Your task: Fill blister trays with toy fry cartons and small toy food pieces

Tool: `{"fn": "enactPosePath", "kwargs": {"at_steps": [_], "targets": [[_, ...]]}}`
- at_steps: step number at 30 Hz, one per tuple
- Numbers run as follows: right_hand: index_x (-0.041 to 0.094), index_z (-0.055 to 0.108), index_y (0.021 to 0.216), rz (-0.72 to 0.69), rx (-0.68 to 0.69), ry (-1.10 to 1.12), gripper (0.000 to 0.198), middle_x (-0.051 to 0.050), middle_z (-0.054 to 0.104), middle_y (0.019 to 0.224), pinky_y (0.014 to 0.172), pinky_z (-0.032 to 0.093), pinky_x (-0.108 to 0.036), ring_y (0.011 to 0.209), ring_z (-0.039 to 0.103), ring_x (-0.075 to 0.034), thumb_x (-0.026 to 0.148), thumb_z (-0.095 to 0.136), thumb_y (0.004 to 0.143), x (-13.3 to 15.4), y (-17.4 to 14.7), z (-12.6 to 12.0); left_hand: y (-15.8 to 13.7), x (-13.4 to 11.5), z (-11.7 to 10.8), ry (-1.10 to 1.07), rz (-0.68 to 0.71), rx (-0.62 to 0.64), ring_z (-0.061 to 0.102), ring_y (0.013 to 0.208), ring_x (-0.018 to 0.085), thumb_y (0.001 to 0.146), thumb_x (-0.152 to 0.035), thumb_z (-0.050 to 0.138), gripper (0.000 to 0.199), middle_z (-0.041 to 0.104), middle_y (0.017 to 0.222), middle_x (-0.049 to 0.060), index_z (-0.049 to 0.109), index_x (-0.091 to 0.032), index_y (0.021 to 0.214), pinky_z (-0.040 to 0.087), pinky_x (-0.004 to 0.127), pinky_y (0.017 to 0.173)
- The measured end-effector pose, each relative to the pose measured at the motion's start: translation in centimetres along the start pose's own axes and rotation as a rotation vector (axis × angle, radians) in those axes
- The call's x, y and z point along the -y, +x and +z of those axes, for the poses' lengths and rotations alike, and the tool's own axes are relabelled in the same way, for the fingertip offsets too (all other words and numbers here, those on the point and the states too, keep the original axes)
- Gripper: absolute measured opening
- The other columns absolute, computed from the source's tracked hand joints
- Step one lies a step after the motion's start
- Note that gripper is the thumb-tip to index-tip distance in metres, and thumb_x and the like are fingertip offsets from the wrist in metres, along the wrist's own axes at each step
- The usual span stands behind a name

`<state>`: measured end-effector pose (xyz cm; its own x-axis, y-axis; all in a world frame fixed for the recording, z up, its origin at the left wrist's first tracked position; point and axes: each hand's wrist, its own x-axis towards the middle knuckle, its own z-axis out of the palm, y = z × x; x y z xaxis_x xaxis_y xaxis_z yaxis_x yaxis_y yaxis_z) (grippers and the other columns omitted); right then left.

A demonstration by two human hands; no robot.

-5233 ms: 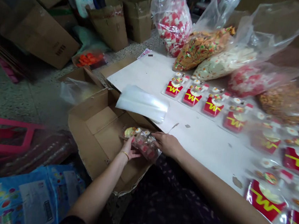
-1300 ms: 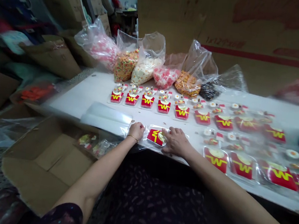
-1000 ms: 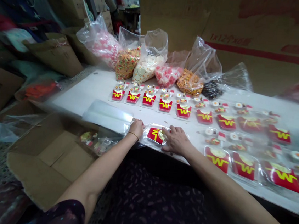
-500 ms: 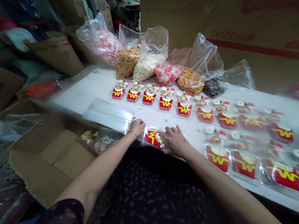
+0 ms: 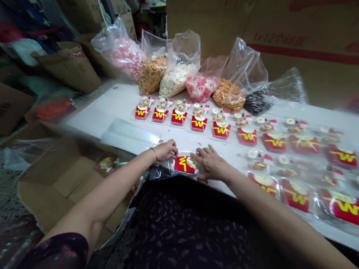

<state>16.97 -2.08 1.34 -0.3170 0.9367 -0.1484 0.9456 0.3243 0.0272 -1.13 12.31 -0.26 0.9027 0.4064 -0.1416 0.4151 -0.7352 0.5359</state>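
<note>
We are handling a red-and-yellow packet (image 5: 184, 164) that is lying sideways at the near edge of the bench (image 5: 92, 112). Our left hand (image 5: 164, 151) is curling at its left end; we cannot tell whether it is pinching anything. Our right hand (image 5: 213, 163) is resting loosely open, fingertips over its pale end. Filled clear bags (image 5: 177, 80) are standing along the bench's back; an open carton (image 5: 42, 199) is sitting beside the bench's front left.
</note>
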Motion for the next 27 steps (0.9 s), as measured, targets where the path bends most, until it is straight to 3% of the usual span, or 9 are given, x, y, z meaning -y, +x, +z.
{"fn": "enactPosePath", "kwargs": {"at_steps": [5,12,16,19,23,27], "targets": [[0.013,0.038,0.131,-0.020,0.000,0.046,0.088,-0.016,0.047,0.115,0.098,0.016,-0.049,0.105,0.041,-0.032,0.048,0.068,0.055,-0.1,0.3,-0.1,0.7,-1.3,0.6,0.042,0.076,0.017,0.050,0.074,0.011,0.067,-0.014,0.059,0.011,0.049,0.086,-0.001,0.066,-0.022,0.069,0.041,0.022,0.070],[0.013,0.039,0.130,-0.022,-0.041,0.157,0.088,-0.017,0.044,0.120,0.096,0.023,-0.046,0.109,0.038,-0.032,0.050,0.067,0.056,-0.9,0.2,0.1,0.0,-0.1,0.1,-0.010,0.056,-0.031,0.052,0.073,0.011,0.066,-0.015,0.063,0.006,0.052,0.077,0.000,0.067,-0.019,0.068,0.041,0.022,0.069],[0.011,0.040,0.129,0.002,-0.040,0.160,0.089,-0.018,0.045,0.118,0.097,0.022,-0.046,0.110,0.038,-0.034,0.052,0.067,0.055,-0.2,0.8,0.0,-0.4,-0.4,1.1,-0.017,0.022,-0.121,0.052,0.072,0.011,0.069,-0.011,0.058,0.011,0.053,0.076,0.000,0.067,-0.018,0.069,0.041,0.021,0.067],[0.012,0.041,0.128,0.012,-0.050,0.126,0.088,-0.017,0.046,0.116,0.097,0.022,-0.047,0.106,0.041,-0.033,0.053,0.067,0.054,0.4,1.1,0.4,-1.1,-0.5,1.7,0.032,0.008,-0.252,0.053,0.081,0.013,0.072,-0.016,0.058,0.013,0.055,0.087,0.003,0.067,-0.018,0.081,0.041,0.024,0.073],[0.013,0.040,0.128,0.028,-0.052,0.083,0.090,-0.016,0.047,0.113,0.097,0.021,-0.048,0.105,0.041,-0.033,0.055,0.067,0.053,0.6,1.3,0.8,-2.7,0.3,2.2,0.197,-0.203,-0.488,0.050,0.097,0.021,0.075,-0.033,0.058,0.034,0.055,0.105,0.007,0.057,-0.021,0.107,0.037,0.033,0.081],[0.015,0.040,0.128,0.041,-0.033,0.062,0.088,-0.016,0.047,0.114,0.097,0.021,-0.047,0.105,0.042,-0.032,0.056,0.066,0.055,0.9,1.6,0.6,-3.7,1.3,3.3,0.279,-0.406,-0.477,0.051,0.091,0.022,0.084,-0.031,0.042,0.021,0.060,0.092,0.008,0.058,-0.019,0.091,0.035,0.035,0.077]]}}
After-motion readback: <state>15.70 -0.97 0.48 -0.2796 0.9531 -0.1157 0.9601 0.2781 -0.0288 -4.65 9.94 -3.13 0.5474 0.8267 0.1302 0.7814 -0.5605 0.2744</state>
